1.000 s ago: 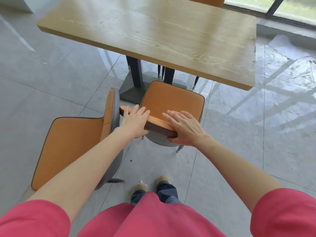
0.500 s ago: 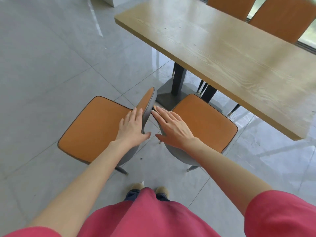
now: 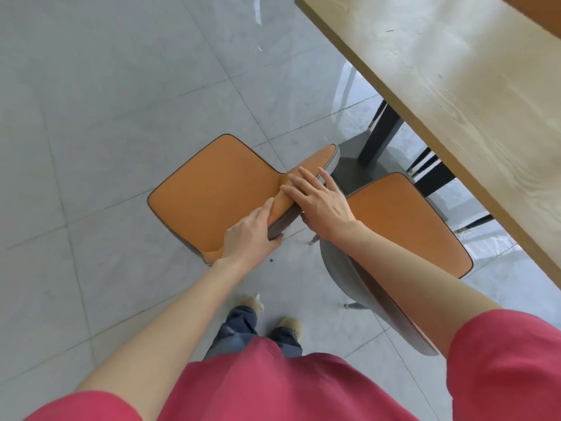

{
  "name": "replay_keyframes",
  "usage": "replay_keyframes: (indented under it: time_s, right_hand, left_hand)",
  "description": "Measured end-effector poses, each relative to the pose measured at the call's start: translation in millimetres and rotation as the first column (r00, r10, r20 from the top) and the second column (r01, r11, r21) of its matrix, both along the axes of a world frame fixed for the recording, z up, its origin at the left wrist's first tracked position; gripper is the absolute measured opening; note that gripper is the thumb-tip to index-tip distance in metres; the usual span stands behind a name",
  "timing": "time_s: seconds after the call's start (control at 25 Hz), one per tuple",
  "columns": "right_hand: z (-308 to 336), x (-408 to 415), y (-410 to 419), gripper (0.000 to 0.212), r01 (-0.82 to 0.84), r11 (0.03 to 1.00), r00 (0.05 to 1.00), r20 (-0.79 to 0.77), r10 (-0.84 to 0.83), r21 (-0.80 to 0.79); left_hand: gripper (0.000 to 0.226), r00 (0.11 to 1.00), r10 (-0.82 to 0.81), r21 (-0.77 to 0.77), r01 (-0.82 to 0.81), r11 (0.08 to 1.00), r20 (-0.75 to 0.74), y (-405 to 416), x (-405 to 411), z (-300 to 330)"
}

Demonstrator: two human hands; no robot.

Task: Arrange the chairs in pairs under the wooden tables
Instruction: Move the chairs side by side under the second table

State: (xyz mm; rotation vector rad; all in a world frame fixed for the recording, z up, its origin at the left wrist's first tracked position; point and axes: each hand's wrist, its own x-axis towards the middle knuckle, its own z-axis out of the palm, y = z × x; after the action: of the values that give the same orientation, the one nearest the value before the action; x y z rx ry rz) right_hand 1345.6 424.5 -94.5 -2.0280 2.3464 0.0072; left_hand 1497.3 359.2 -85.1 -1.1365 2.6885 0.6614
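Observation:
Two orange chairs with grey shells stand by a wooden table (image 3: 455,74). The left chair (image 3: 212,189) sits out on the floor, its seat facing away from the table and its backrest turned toward the other chair. My left hand (image 3: 252,235) grips the near end of that backrest. My right hand (image 3: 318,199) lies over the backrest's top edge, fingers wrapped on it. The right chair (image 3: 403,226) has its seat partly under the table edge; its backrest runs below my right forearm.
The table's black pedestal (image 3: 379,132) and base plate stand just beyond the two chairs. Dark legs of another chair (image 3: 431,168) show under the table. Grey tiled floor (image 3: 106,117) stretches to the left. My feet (image 3: 273,314) are just behind the chairs.
Both hands left the right chair's backrest and moved to the left chair's backrest, now gripping it. My view swung left and down, so the table sits at the upper right.

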Motion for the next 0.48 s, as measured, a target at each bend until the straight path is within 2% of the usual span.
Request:
replay_keyframes:
  time_s: [0.16,0.28,0.48]
  right_hand:
    - [1.4,-25.3,-30.1,0.047,-0.009,0.992,0.999,-0.035,0.014,0.127]
    - [-3.4,-36.6,-37.1,0.036,-0.042,0.996,0.996,-0.08,0.048,0.076]
    - [-16.0,-38.5,-72.6,0.023,0.018,1.0,0.988,-0.156,-0.018,0.003]
  left_hand:
    - [0.068,0.997,-0.07,-0.111,0.067,0.992,-0.024,-6.5,0.7,-3.5]
    - [0.067,0.996,-0.092,-0.108,0.089,0.99,-0.022,-16.5,-6.8,-5.4]
    - [0.065,0.996,-0.086,-0.14,0.081,0.987,-0.029,-52.2,-16.0,-5.0]
